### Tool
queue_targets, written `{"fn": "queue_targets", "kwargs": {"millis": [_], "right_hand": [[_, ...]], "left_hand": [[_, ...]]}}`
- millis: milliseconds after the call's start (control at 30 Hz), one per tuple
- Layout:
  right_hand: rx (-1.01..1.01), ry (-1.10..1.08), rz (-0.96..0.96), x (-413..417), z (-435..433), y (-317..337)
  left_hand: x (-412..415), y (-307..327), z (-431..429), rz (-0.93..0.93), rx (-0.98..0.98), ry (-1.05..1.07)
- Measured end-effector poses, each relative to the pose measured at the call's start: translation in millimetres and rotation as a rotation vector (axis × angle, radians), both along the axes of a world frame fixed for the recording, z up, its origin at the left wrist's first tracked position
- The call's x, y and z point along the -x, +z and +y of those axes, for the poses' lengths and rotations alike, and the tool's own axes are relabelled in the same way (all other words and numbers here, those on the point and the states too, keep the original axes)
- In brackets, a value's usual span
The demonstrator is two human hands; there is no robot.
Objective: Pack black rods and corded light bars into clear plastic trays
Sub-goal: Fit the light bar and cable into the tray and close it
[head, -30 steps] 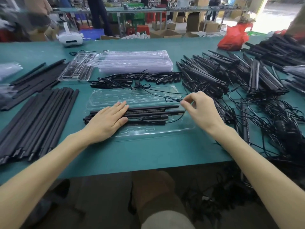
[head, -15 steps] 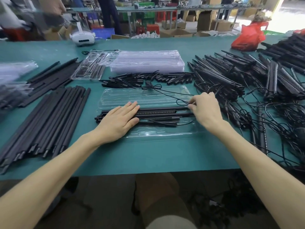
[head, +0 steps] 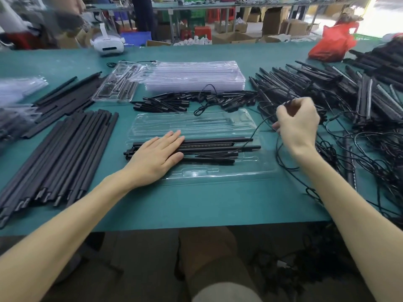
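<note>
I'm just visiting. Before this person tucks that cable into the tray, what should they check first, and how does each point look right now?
1. Left hand lies flat on the rods, pinning them in the tray: ok.
2. Right hand pinches the cord: ok.
3. Cord lies inside the tray: not ok, it loops out past the right end onto the table.
4. Cord is free of the tangled pile on the right: cannot tell.
5. Rods sit fully in their grooves: cannot tell.
</note>
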State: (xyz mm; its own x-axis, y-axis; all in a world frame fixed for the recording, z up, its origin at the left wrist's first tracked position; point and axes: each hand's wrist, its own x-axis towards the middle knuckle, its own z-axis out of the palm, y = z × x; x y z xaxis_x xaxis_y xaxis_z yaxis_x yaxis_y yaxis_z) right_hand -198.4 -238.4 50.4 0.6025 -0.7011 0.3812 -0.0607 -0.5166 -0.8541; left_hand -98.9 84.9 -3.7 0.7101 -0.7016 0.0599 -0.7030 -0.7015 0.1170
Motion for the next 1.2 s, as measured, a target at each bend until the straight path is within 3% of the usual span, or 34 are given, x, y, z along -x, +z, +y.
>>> {"fn": "queue_targets", "kwargs": {"millis": [200,400,500,667,833,1000,1200], "right_hand": [[-0.034,-0.023,-0.168,14,-18,10],[-0.027,0.168,-0.186,33,5,0],[0.221,0.307,-0.073,43,28,-7],[0.691,0.505,0.27,52,55,-25],[0.845,0.468,0.297,53,60,-29],[0.818,0.587,0.37,47,56,-33],[0.57,0.672,0.591,22,48,-22]], "left_hand": [[0,0,1,0.005,0.006,0.003],[0,0,0,0.001,-0.005,0.004],[-1,0,1,0.006,-0.006,0.004],[0,0,-1,-0.006,-0.012,0.009],[0,0,0,0.001,-0.007,0.009],[0,0,-1,-0.006,-0.01,0.006],[0,0,0,0.0,-0.016,0.005]]}}
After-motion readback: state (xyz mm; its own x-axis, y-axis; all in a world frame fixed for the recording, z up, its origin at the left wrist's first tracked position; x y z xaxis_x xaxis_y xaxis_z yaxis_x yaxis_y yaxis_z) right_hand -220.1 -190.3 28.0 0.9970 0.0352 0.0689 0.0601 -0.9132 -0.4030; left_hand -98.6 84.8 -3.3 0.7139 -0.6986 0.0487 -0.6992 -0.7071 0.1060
